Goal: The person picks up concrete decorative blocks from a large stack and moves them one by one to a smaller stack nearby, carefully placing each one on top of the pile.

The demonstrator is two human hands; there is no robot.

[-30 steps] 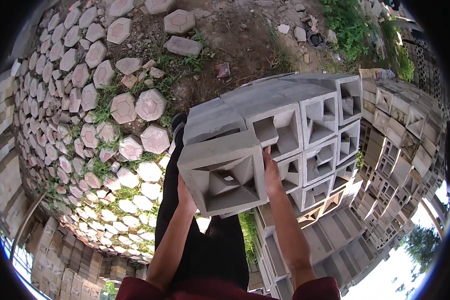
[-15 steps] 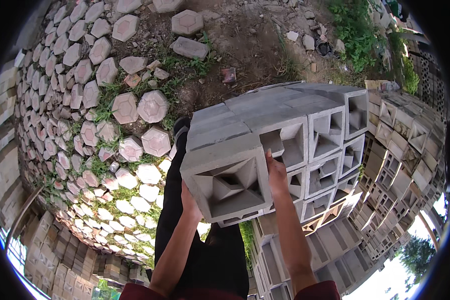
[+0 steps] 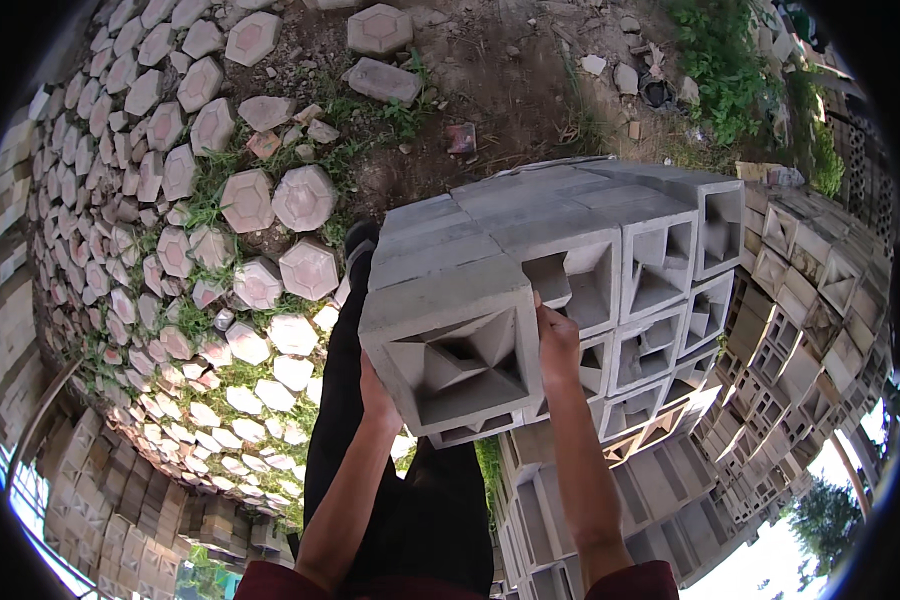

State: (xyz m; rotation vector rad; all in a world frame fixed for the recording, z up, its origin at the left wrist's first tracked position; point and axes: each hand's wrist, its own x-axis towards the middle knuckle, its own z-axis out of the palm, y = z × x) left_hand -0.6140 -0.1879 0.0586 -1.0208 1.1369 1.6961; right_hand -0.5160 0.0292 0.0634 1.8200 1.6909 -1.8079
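A grey, square concrete block with a pyramid-patterned face [image 3: 455, 372] stood at the near end of a stack of grey, hollow concrete blocks [image 3: 545, 212], which stretched toward 2 o'clock from it. Pinkish-grey hexagonal concrete pavers [image 3: 303, 199] covered the ground toward 10 o'clock. The bare left hand [image 3: 377, 395] gripped the block's 8 o'clock side, the bare right hand [image 3: 559, 345] its 3 o'clock side. The block hid the left fingertips.

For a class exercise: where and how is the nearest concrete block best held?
Probably grip the concrete block by its side walls, from left and right, where the left hand and right hand sit: its square frame surrounds a recessed front.
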